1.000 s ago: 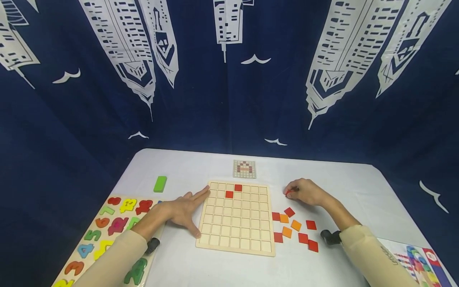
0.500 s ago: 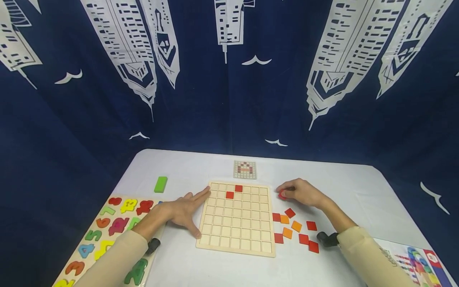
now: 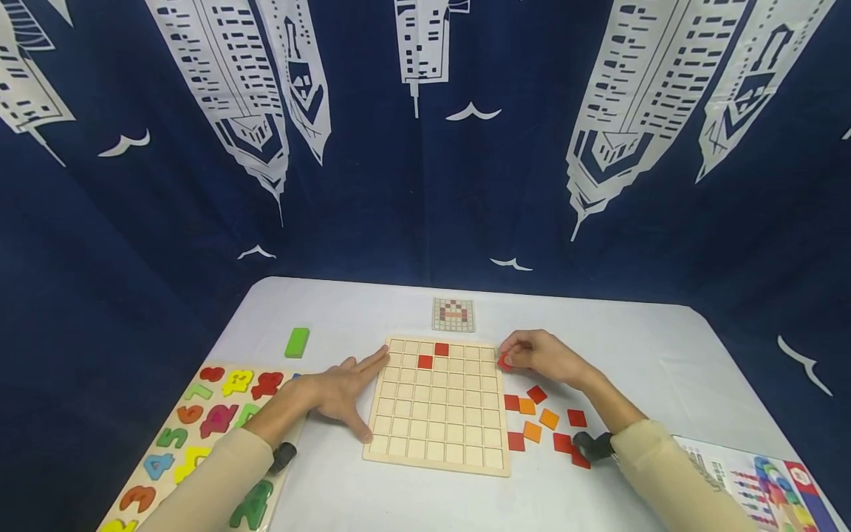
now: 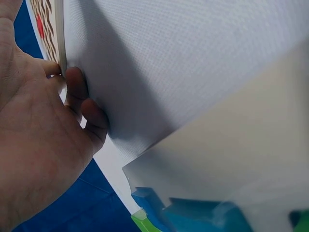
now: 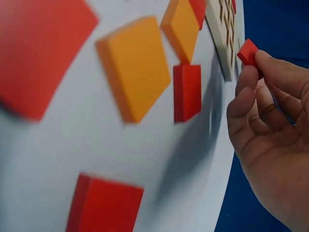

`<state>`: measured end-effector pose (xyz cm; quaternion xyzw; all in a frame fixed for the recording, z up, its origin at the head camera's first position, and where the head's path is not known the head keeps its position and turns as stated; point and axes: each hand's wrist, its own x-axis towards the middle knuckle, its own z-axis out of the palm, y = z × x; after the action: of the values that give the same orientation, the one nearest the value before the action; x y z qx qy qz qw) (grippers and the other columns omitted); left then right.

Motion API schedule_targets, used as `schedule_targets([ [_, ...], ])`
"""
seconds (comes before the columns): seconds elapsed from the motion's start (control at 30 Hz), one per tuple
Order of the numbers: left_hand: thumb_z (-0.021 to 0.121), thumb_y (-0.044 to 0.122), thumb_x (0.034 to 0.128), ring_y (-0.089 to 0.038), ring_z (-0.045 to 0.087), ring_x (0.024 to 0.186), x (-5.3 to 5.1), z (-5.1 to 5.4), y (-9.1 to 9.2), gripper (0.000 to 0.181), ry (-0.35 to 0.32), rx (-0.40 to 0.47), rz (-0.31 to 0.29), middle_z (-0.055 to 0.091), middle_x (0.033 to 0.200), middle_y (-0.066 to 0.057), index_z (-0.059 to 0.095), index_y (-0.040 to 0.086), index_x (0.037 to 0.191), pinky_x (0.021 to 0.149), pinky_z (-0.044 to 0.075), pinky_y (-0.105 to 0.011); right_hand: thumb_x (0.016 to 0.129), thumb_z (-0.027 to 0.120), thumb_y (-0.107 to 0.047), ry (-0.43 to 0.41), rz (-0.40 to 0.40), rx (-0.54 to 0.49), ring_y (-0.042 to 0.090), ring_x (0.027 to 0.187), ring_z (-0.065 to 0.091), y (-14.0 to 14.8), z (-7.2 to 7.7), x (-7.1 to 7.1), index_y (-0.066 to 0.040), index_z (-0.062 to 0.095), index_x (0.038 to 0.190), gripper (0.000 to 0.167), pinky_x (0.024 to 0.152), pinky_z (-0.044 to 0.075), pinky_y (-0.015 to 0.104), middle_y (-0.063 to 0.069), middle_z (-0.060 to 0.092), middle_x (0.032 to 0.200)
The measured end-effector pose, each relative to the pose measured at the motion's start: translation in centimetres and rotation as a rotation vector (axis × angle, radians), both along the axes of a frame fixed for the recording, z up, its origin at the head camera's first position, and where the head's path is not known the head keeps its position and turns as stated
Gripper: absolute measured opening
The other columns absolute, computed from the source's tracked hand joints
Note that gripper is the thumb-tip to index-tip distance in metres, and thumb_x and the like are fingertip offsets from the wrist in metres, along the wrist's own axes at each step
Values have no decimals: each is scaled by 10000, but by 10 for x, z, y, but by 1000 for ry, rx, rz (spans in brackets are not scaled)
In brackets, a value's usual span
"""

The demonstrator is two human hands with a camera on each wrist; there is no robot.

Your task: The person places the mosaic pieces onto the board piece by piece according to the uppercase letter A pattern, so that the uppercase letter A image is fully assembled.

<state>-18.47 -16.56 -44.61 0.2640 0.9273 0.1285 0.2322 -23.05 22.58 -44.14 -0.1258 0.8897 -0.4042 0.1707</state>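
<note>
- Currently, the right hand [image 3: 544, 357] pinches a red tile [image 3: 504, 362] near the upper right corner of the grid board [image 3: 435, 417], lower centre of the head view.
- The left hand [image 3: 340, 391], spread wide, touches the board's left edge.

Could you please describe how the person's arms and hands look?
Both the left hand and right hand are ungloved. The left sleeve and right sleeve are beige, the right bearing a small dark marking. A black device shows near each sleeve's end.
</note>
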Motion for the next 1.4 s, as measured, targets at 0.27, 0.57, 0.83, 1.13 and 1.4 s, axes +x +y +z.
schedule_targets([
  [0.27,751,720,438,-473,108,1330,0,-1,0,1367,3,1,-7,-113,1531,121,20,256,1497,1025,216,-594,855,657,-208,3,24,-43,210,803,563,-18,5,1,-148,683,1001,160,706,475,328,23,626,873],
  [0.57,737,741,423,-467,114,1332,0,-1,-1,1376,2,-3,1,-121,1527,137,16,271,1496,1007,230,-614,865,645,-184,26,64,-97,206,763,619,-40,4,3,-136,678,1012,158,693,509,361,26,642,856],
  [0.83,735,743,423,-463,114,1334,0,0,-2,1373,6,-1,2,-116,1528,133,19,272,1496,1007,227,-615,860,646,-169,97,86,-90,168,773,579,-55,-2,3,-171,688,1029,174,675,489,323,-8,635,847],
  [1.13,731,750,418,-469,113,1331,0,-1,-2,1380,11,5,-4,-115,1529,130,19,267,1496,1007,220,-619,848,665,-153,164,117,-33,136,793,565,-68,-6,5,-218,704,1013,182,714,485,297,-63,626,863],
  [1.4,736,742,423,-466,105,1334,1,-1,-1,1377,5,4,-3,-118,1527,134,16,267,1496,1011,219,-615,840,674,-145,218,124,10,127,785,561,-74,-4,6,-232,707,998,184,720,477,305,-87,620,858],
])
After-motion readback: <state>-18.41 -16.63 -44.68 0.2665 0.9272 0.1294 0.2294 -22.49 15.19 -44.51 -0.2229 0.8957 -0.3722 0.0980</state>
